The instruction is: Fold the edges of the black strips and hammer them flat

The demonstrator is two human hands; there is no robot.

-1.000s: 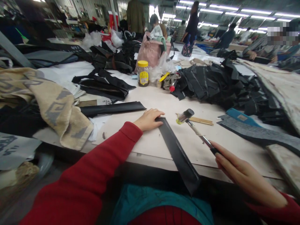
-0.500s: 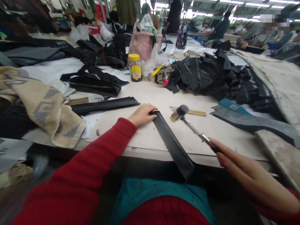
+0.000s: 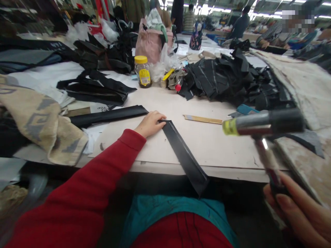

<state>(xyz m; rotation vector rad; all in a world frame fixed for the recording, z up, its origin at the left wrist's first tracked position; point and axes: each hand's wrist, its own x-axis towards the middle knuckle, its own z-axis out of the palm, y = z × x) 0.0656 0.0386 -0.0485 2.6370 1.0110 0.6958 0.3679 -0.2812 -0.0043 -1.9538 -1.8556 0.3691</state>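
Observation:
My right hand [image 3: 297, 206] is wrapped round the handle of a hammer [image 3: 271, 123], raised at the right, close to the camera. The hammer has a cylindrical head with one yellowish, see-through face and one black face. My left hand [image 3: 152, 124] has its thumb and fingers closed on the far end of a black leather-like strip [image 3: 184, 151]. This strip lies slantwise on the pale work board [image 3: 144, 148], and its near end hangs over the table edge. Another black strip [image 3: 111, 116] lies left of my left hand.
A wooden-looking stick [image 3: 203, 119] lies beyond the strip. Farther back are a yellow-lidded jar [image 3: 143, 72], a pink bag [image 3: 152, 43] and a heap of black pieces [image 3: 219, 77]. Patterned cloth [image 3: 43, 120] drapes at left. People are in the background.
The hammer has risen from low over the board beside the strip, up and to the right, towards the camera. My left hand stays on the strip's far end. The view has shifted slightly.

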